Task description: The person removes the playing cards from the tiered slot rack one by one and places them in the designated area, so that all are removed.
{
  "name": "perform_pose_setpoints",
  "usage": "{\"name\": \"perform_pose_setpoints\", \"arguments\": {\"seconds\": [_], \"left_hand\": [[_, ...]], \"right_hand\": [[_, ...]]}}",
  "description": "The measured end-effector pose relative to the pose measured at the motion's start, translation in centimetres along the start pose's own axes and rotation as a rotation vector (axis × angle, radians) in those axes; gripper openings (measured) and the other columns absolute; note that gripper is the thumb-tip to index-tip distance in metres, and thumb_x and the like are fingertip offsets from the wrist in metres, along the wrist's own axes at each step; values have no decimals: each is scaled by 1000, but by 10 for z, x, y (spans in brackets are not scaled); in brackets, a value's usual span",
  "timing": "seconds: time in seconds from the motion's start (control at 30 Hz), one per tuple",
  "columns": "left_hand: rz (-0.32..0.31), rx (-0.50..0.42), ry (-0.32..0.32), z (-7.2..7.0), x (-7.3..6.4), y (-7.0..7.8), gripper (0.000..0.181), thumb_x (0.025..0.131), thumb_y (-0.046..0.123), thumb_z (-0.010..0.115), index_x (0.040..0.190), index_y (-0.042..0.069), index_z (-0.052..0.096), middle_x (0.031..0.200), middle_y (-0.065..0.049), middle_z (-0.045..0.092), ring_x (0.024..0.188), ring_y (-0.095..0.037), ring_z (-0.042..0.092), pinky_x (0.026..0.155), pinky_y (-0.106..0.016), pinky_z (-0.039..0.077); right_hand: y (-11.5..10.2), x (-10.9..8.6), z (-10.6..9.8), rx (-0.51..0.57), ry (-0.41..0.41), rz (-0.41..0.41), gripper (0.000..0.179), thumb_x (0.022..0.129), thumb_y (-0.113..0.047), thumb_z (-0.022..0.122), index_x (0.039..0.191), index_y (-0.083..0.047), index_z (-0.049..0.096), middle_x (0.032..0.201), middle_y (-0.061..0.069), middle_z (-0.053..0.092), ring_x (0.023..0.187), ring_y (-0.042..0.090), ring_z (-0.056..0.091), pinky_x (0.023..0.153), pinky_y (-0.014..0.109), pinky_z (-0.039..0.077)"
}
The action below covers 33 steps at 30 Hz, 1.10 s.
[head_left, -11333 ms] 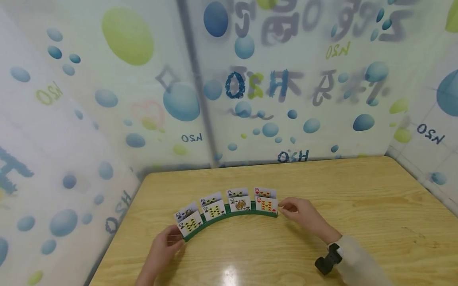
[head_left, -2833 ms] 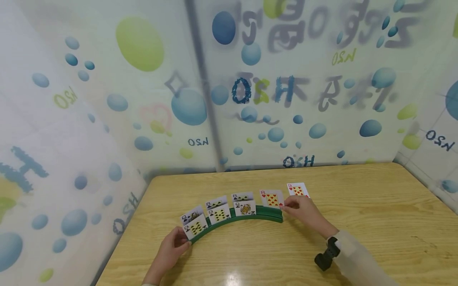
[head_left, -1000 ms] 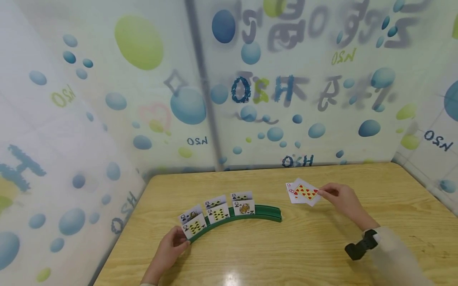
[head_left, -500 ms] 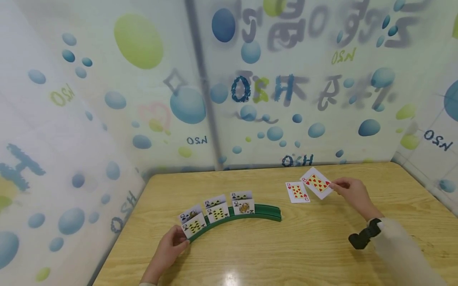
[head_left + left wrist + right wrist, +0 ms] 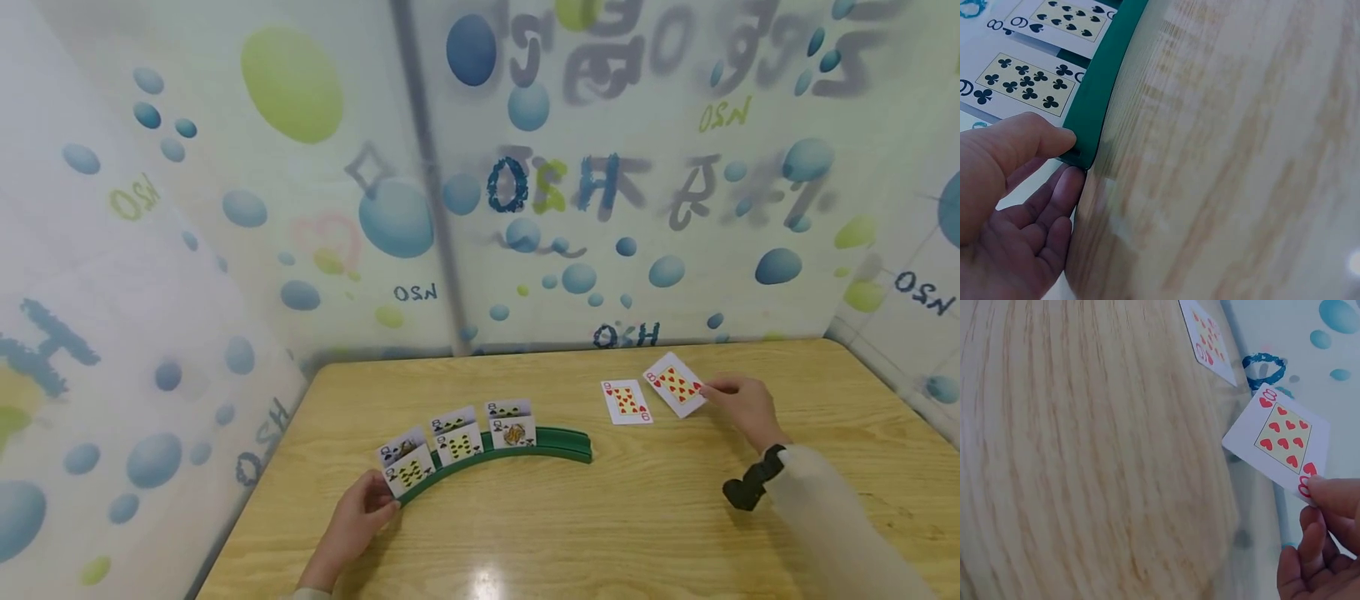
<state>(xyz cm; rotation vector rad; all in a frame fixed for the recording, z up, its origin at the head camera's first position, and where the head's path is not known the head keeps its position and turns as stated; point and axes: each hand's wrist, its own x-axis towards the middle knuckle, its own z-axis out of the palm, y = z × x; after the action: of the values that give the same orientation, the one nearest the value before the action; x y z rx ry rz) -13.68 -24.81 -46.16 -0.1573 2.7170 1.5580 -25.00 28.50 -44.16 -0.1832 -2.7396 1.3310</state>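
In the head view my left hand grips the left end of a curved green card holder, thumb on top in the left wrist view. Cards stand in it in two rows, among them a nine of clubs and a nine of spades. The holder's right end is bare. My right hand pinches the lower right corner of an eight of hearts, held tilted at the table's far right. A nine of hearts lies face up just left of it.
Everything is on a wooden table. A printed wall sheet with blue bubbles rises behind the far edge, and another wall runs along the left. A black strap sits on the right wrist.
The two hearts cards have left the holder's right end; the nine lies on the table. Lately my right hand has drawn the eight off the nine, rightward and back. My left hand stays put.
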Motion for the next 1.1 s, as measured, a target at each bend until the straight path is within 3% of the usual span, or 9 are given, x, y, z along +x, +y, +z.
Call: {"name": "perform_pose_setpoints", "arguments": {"seconds": [0.23, 0.4, 0.7, 1.1], "left_hand": [[4, -2, 2, 0, 0, 2, 26, 79, -5, 64, 103, -1, 55, 101, -11, 60, 92, -23, 57, 79, -37, 49], [0, 1, 0, 0, -1, 3, 26, 79, -4, 64, 103, -1, 54, 101, -10, 60, 92, -22, 57, 79, -37, 48], [-3, 2, -2, 0, 0, 2, 26, 80, -4, 64, 103, -1, 54, 101, -10, 59, 91, -22, 56, 78, -36, 48], [1, 13, 2, 1, 0, 2, 25, 79, -4, 64, 102, -1, 54, 102, -11, 59, 92, -22, 56, 79, -37, 48]], "right_hand": [[12, 1, -1, -15, -10, 58, 45, 90, -27, 56, 109, 14, 57, 108, 31, 54, 98, 40, 49, 71, 39, 42], [15, -1, 1, -44, -8, 94, 42, 87, -25, 61, 102, 14, 60, 105, 30, 57, 98, 42, 48, 78, 47, 40], [20, -5, 10, -142, 2, 80, 34, 83, -23, 65, 91, 10, 66, 92, 25, 63, 86, 38, 55, 70, 44, 42], [6, -12, 14, -153, 23, 105, 29, 84, -18, 64, 91, 11, 65, 91, 25, 62, 85, 38, 54, 70, 46, 41]]}}
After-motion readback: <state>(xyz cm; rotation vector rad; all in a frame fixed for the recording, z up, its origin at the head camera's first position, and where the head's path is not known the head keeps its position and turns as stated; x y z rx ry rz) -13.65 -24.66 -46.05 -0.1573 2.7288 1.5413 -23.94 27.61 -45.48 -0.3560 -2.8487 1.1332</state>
